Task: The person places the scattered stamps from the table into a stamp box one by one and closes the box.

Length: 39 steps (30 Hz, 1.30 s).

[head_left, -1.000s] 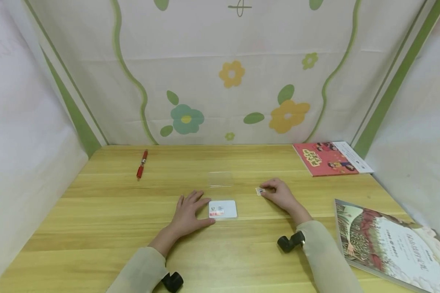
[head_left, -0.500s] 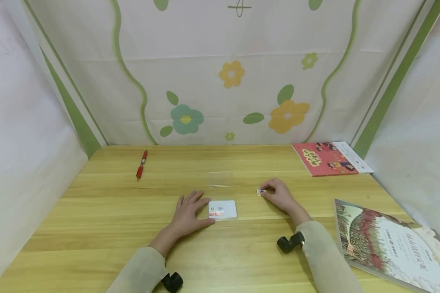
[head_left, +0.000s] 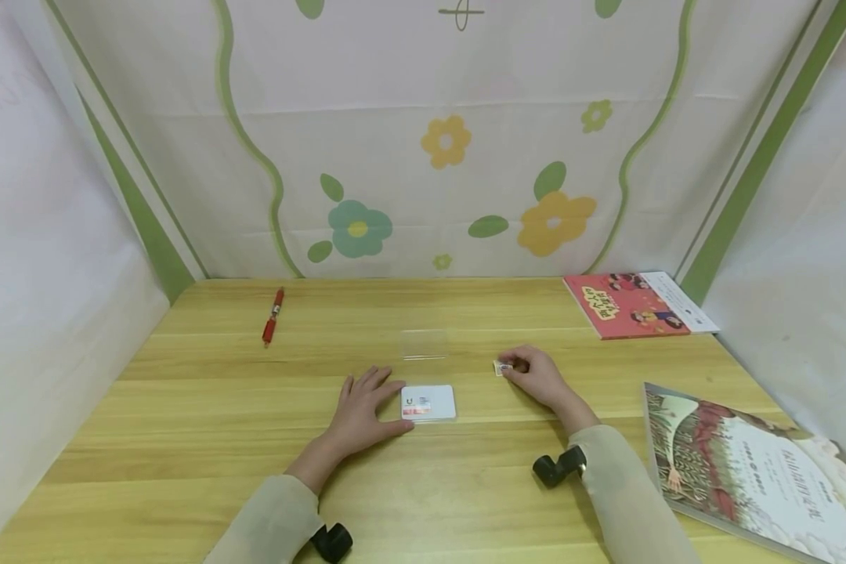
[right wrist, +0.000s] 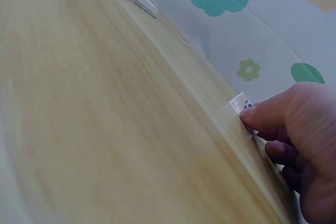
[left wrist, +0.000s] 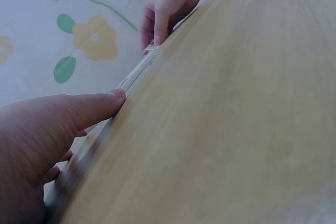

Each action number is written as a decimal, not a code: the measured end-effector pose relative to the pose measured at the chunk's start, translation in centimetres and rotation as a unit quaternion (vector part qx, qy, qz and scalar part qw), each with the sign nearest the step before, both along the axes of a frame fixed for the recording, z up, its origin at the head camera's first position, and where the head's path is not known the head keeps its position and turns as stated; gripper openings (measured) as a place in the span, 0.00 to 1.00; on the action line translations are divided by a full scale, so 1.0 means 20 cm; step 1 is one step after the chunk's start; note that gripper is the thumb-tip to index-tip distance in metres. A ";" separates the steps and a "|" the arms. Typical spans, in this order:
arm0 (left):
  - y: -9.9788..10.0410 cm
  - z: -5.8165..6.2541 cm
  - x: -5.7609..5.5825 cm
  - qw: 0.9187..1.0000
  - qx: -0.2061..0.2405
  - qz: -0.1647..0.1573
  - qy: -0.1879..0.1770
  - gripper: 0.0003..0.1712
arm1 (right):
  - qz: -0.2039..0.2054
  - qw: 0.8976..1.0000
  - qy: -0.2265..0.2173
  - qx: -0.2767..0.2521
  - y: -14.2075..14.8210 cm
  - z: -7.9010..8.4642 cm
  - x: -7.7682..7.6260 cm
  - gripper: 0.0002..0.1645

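The left hand (head_left: 362, 413) is spread on the worktop (head_left: 148, 439), thumb and forefinger well apart and touching the left end of a flat white case (head_left: 440, 403), near its two corners there; the other fingers reach toward the far edge. The case lies around the middle of the worktop, with a printed label on its left part. The right hand (head_left: 541, 379), nearer the right edge, pinches a small printed square (head_left: 497, 368) between thumb and forefinger, its other fingers curled beneath. A clear plastic piece (head_left: 424, 345) lies beyond the case, toward the far edge. A red pen (head_left: 273, 317) lies near the far left corner, a red booklet (head_left: 627, 305) at the far right corner, and a larger picture book (head_left: 754, 470) along the right edge. Behind the far edge hangs a flowered cloth (head_left: 493, 63).
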<state>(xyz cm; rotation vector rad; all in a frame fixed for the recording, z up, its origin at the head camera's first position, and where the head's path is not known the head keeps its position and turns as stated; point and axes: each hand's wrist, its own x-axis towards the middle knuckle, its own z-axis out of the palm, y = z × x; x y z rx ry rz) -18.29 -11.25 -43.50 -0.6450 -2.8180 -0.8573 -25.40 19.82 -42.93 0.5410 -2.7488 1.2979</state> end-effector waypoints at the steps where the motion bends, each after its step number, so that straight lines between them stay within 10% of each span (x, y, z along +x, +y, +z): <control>1: 0.00 0.00 0.00 1.000 0.000 0.000 -0.001 0.38 | 0.003 1.000 0.001 0.000 0.00 0.00 0.00 0.14; 39: 0.00 0.01 0.01 1.000 0.007 -0.002 -0.007 0.38 | -0.069 0.995 -0.024 -0.062 -0.02 0.02 0.01 0.12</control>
